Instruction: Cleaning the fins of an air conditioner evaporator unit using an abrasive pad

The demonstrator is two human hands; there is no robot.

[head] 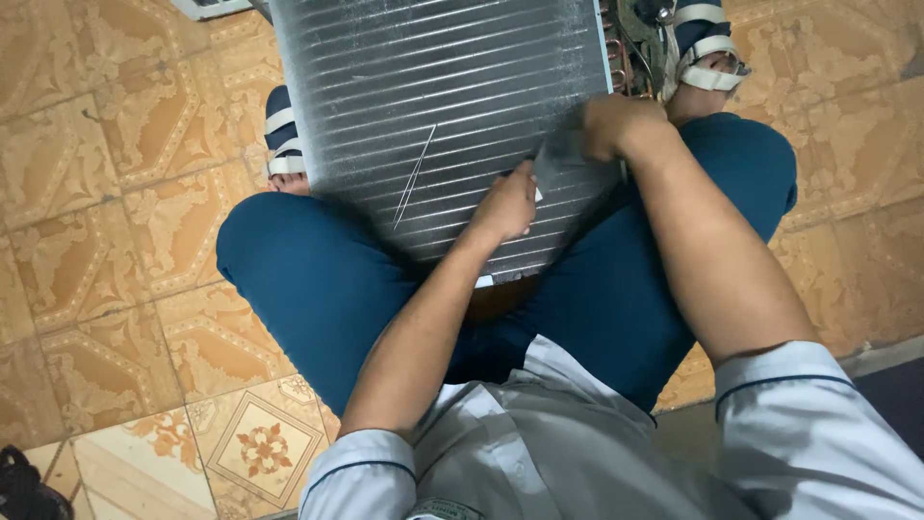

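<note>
The finned coil point(433, 106), a grey metal radiator panel with copper tube bends at its far right corner, leans between the seated person's knees, its lower edge down in the lap and its top running out of view. The right hand point(616, 125) is clenched on something small and grey, a pad or a fin comb by the look of it, pressed flat to the fins near the panel's right edge; it is too blurred for me to say which. The left hand point(505, 204) rests lower, fingers curled onto the fins just beside that grey piece; whether it pinches anything I cannot tell. Out from the hands, two thin pale scratches point(414, 178) slant across the middle of the face. The fins above and left of them look even and straight, so I judge much of the panel is in fair order, with the lower right patch under the hands the part being worked. Around it: blue trousers point(318, 279), strapped sandals point(707, 48) on patterned floor tiles point(115, 193).
</note>
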